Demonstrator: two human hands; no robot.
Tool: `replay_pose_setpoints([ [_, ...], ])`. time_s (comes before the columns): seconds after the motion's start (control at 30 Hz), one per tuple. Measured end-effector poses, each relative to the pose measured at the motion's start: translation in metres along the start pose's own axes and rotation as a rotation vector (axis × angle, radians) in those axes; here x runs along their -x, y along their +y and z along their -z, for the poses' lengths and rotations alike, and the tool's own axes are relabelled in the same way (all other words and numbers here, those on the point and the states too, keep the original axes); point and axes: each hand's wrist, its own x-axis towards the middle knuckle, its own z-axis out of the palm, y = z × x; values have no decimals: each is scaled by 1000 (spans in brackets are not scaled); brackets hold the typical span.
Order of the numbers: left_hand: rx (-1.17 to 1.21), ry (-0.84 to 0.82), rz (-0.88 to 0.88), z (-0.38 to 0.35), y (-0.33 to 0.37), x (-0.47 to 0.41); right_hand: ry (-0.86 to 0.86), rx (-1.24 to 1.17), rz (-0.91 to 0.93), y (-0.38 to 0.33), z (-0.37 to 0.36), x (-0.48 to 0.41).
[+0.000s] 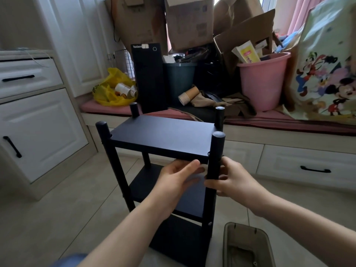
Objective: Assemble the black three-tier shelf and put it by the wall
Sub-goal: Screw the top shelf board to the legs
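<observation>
At centre, upright on the tiled floor (67, 199), just on the near side of the window bench (269, 120): the black three-tier shelf (163, 139). Top board in plain sight, four post ends poking above it. Middle board half covered by the left forearm. Bottom board dark and hard to read, its near end cut by the lower frame edge.

Wrapped round the near right post (217, 151), just under the top board: the right hand (234, 178), thumb across the front, fingers curled behind and mostly hidden by the post.

Reaching in beneath the near edge of the top board: the left hand (178, 176), fingers stretched fairly straight toward that post, blurred at the tips. Impossible to tell whether touching board or post.

At near right, a tan bin (228, 243), cropped at the bottom, contents murky. On the bench beyond, a pink bucket (264, 81), a black computer tower (149, 78) and cardboard boxes (188, 22), tops cut off.
</observation>
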Motion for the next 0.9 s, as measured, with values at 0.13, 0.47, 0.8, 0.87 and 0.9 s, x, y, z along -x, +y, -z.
replay_pose_setpoints([
  [0.13, 103, -77, -22, -11, 5, -6, -20, 105, 39, -12, 16, 3],
  [0.47, 120, -94, -46, -23, 6, -10, 63, 177, 145, -12, 31, 6],
  [0.8, 68, -108, -99, -17, 10, -8, 126, 281, 235, -13, 23, 9],
  [0.87, 58, -118, -86, -17, 11, -6, 122, 250, 215, -14, 24, 8],
  [0.9, 55, -120, -73, -18, 11, -5, 109, 232, 191, -15, 27, 6],
])
